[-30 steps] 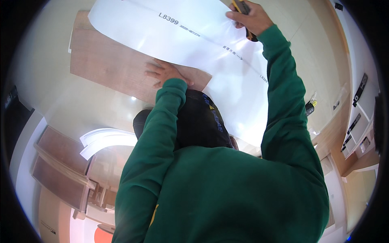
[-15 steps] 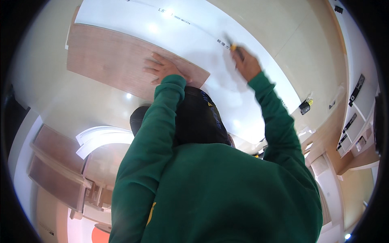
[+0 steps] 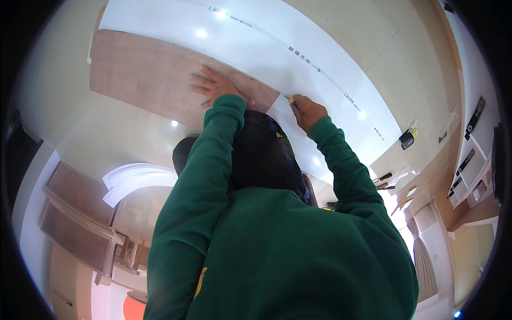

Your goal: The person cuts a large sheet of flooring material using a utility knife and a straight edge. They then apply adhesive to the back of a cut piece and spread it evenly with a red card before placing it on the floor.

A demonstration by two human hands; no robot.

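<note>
My left hand [image 3: 213, 85] is spread open on a thin reddish-brown wooden board [image 3: 138, 64], pressing near its right part. The board lies over a large white printed sheet [image 3: 341, 64] on the pale floor. My right hand [image 3: 308, 110] grips a yellow-and-black utility knife [image 3: 293, 102], its blade pointing up-left at the board's right corner, where board and sheet meet. My black-clad leg [image 3: 258, 154] is bent just below both hands, against the sheet.
A black-and-yellow tape measure [image 3: 407, 140] and some hand tools [image 3: 385, 178] lie to the right. Curved white strips [image 3: 133, 176] and stacked brown panels [image 3: 80, 234] are at lower left. A white shelf unit [image 3: 474, 160] with black strips runs along the right.
My right hand has come down and leftward with the knife, from the sheet's upper edge to the board's corner. My left hand stays on the board.
</note>
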